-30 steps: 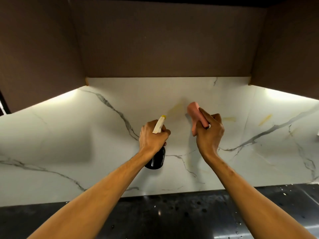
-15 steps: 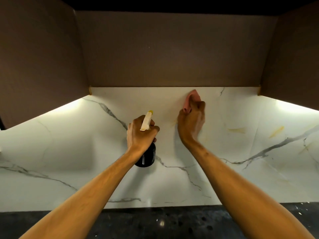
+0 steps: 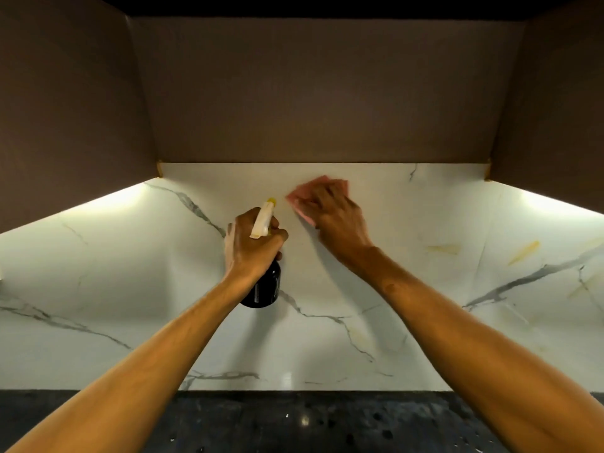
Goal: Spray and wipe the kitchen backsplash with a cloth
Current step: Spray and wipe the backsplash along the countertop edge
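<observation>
Kitchen: marble backsplash [image 3: 425, 289], cabinets [image 3: 310, 93], counter [image 3: 294, 423].

Dark cabinets [image 3: 310, 93] box in the backsplash [image 3: 425, 289] above; marble open rightward

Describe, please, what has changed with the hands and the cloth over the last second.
The right hand carried the pink cloth up the backsplash, from a bunched grip at mid-height to pressing it spread flat near the top edge. The left hand holds the spray bottle as before; the yellow smears to the right remain.
</observation>
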